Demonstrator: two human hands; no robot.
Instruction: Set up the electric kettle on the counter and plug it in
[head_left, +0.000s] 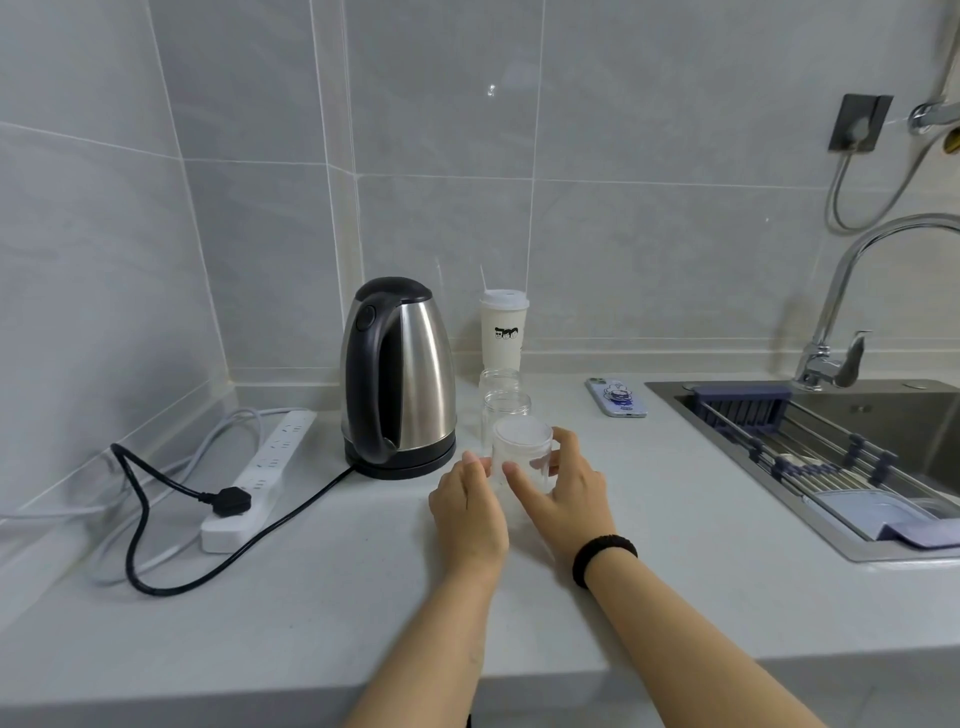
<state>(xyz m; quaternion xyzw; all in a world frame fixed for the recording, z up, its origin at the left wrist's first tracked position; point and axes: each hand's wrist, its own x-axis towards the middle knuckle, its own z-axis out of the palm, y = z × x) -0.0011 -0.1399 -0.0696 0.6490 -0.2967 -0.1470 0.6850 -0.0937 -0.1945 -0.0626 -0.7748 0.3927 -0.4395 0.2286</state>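
A home kitchen, at the corner of the counter.

Grey wall tiles (249, 171) rise behind a pale countertop (322, 587) with a stainless sink (914, 457) set into it under a curved chrome faucet (852, 291). A steel electric kettle (410, 374) on its base, a white power strip (260, 478), a lidded paper cup (503, 330) and a phone (616, 397) lie about.
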